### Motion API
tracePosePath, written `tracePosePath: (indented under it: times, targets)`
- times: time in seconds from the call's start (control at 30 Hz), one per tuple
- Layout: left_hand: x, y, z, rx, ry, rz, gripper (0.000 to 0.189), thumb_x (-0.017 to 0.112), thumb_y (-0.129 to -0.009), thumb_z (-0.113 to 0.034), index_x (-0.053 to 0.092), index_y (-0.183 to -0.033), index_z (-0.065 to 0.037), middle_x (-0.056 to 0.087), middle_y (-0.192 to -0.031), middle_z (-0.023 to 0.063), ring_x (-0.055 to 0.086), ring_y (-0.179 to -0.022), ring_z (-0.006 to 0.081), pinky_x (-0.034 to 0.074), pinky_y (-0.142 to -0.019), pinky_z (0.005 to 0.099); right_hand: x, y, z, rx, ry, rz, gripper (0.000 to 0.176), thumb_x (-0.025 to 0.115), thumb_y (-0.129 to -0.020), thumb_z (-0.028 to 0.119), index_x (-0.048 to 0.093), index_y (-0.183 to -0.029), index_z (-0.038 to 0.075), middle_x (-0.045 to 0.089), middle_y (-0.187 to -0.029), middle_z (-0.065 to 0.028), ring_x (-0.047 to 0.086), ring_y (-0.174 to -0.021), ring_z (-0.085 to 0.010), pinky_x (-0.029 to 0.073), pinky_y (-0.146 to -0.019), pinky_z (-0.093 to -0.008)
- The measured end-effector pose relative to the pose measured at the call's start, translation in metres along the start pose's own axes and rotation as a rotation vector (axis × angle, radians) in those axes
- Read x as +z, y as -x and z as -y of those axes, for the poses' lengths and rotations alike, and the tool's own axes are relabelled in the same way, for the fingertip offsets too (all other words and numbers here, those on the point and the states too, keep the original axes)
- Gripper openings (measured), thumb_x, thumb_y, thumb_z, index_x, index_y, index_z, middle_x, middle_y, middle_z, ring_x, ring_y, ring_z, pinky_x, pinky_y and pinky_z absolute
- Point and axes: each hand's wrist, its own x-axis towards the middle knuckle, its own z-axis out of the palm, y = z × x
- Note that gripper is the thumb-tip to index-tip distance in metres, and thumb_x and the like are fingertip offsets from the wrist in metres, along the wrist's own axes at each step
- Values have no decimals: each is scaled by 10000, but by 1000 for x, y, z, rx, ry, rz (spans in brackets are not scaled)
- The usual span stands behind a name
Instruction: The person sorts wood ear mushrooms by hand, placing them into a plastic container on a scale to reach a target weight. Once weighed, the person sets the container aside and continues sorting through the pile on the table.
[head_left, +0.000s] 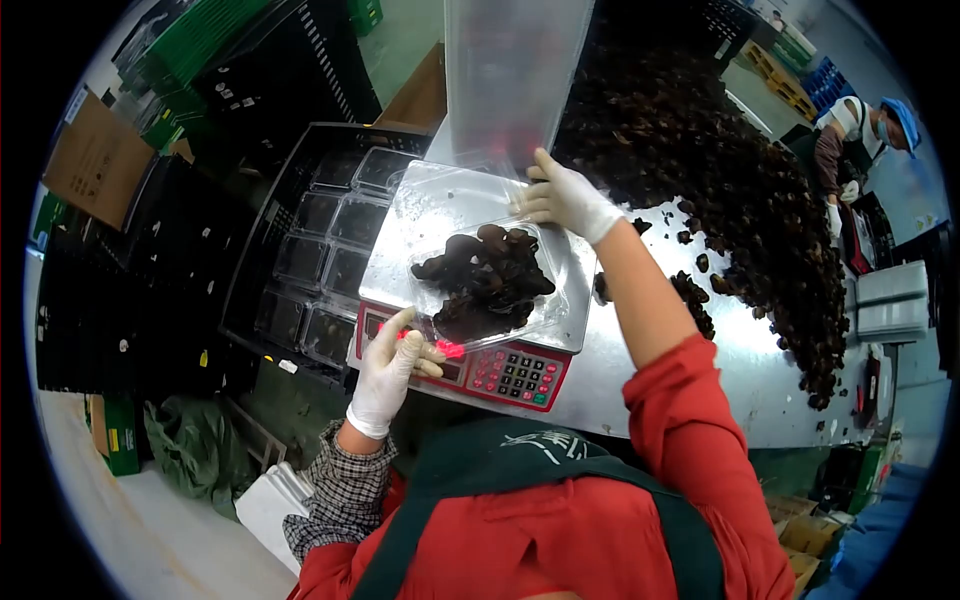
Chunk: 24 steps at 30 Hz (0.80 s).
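Observation:
A clear plastic tray filled with dark dried mushrooms rests on the steel pan of a weighing scale. My left hand, in a white glove, touches the tray's near-left corner by the scale's display, fingers apart. My right hand, also gloved, grips the far edge of the tray next to a tall stack of empty clear trays.
A big heap of dark mushrooms covers the steel table on the right. A black crate holding several filled clear trays stands left of the scale. Green and black crates pile up behind. Another person works at the far right.

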Motion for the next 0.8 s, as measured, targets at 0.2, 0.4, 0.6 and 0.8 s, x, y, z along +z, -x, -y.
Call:
tracePosePath:
  times: [0.2,0.4,0.6,0.8]
  targets:
    - [-1,-6,5,24,307,55,855,460,-909,-616,329,-1360,99,667,-847,175,673,-731,207,540,-700,280,2,29,11,-423,-135,352,684,299,-995,538,540,-1217,-62,677,-893,-112,612,-1023,-245,349,-1058,-392]
    - [1,-11,-2,-128,395,-12,325,599,-892,-88,443,-1136,60,653,-847,153,680,-747,225,560,-697,310,0,142,-36,-377,925,58,753,764,-783,224,376,-1385,-9,569,-1145,-153,587,-1035,-252,474,-921,-358]
    - [1,-14,11,-163,416,44,303,603,-843,-12,444,-1093,54,645,-864,149,652,-750,197,534,-695,286,-9,138,-70,109,-70,97,238,578,-898,80,504,-1099,-24,633,-856,-115,638,-671,-147,526,-548,-243]
    - [-3,-18,10,-63,201,86,278,601,-783,23,438,-1006,-11,566,-793,54,518,-687,76,432,-592,220,1,131,-74,114,-126,53,132,531,-824,-42,462,-912,26,594,-734,-107,553,-521,-141,445,-448,-244]
